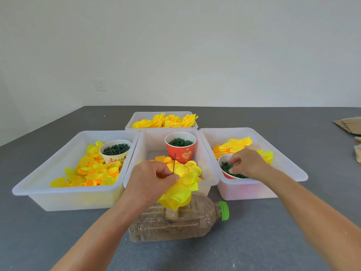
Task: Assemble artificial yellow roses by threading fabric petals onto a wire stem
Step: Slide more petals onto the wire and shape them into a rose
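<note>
Your left hand (151, 178) is closed around a stack of yellow fabric petals (182, 189), and its thumb and fingers pinch the thin wire stem (174, 164), which stands upright out of the petals, in front of the red paper cup (180, 147). The held petals hang just above a plastic bottle (175, 222) that lies on its side on the grey table (254, 241); the bottle is filled with a brownish grainy material and has a green cap (223, 210). Your right hand (247, 163) reaches into the right tray (283, 153), and its fingertips pinch among the small green pieces (227, 167) in a red-and-white cup (224, 165) there; I cannot tell if one piece is already between the fingers. In the same tray, yellow and orange petals (237, 143) lie behind that cup. The middle tray (148, 151) holds the red paper cup with green rings inside and loose yellow petals before it. The left tray (58, 169) holds many loose yellow and orange petals (91, 173) and a white cup (115, 151) with dark green pieces. The far tray (136, 118) contains finished yellow roses (166, 120). At the right edge of the table lie some pieces of cardboard (348, 125).
</note>
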A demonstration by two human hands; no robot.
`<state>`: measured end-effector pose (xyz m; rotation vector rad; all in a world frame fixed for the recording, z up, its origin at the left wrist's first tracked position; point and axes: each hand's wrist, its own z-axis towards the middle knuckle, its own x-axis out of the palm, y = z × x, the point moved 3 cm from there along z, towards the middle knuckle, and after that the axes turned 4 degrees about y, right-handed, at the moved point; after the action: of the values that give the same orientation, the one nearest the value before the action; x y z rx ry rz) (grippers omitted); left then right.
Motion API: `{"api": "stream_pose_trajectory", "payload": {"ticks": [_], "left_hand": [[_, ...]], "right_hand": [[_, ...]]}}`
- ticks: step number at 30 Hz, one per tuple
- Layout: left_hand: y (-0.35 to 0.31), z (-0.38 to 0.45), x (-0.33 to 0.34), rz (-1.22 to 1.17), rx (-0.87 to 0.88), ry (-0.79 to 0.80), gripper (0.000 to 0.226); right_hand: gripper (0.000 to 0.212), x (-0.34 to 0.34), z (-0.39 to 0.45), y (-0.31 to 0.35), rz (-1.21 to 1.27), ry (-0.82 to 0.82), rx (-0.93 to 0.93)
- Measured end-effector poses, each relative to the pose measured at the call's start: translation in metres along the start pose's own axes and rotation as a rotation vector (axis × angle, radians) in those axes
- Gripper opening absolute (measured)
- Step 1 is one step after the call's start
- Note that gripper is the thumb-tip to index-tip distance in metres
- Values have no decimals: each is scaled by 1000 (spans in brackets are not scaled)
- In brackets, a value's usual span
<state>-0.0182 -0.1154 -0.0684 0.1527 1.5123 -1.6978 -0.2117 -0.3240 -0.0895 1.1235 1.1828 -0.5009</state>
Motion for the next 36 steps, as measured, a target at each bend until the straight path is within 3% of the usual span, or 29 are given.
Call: {"api": "stream_pose_trajectory", "payload": {"ticks": [3,11,18,24,28,33,36], "left_hand": [[0,-1,0,-17,2,8,17],[-1,-2,-1,-30,15,0,16],[0,-2,-1,-35,36,-7,17],[1,-2,-2,-29,37,-5,17],[0,-3,-2,-31,29,0,17],[2,-2,-2,-42,20,8,17],[2,-3,-4,-76,16,16,16]], "right_hand": [[8,10,3,3,-219,23,-10],[20,14,10,5,-333,73,-58],[12,15,16,5,-292,45,-28],[39,11,11,6,-141,-42,-20],[27,4,11,0,43,-134,58],[15,-3,9,-19,645,-187,110],[22,-9,6,-23,910,-173,45]]}}
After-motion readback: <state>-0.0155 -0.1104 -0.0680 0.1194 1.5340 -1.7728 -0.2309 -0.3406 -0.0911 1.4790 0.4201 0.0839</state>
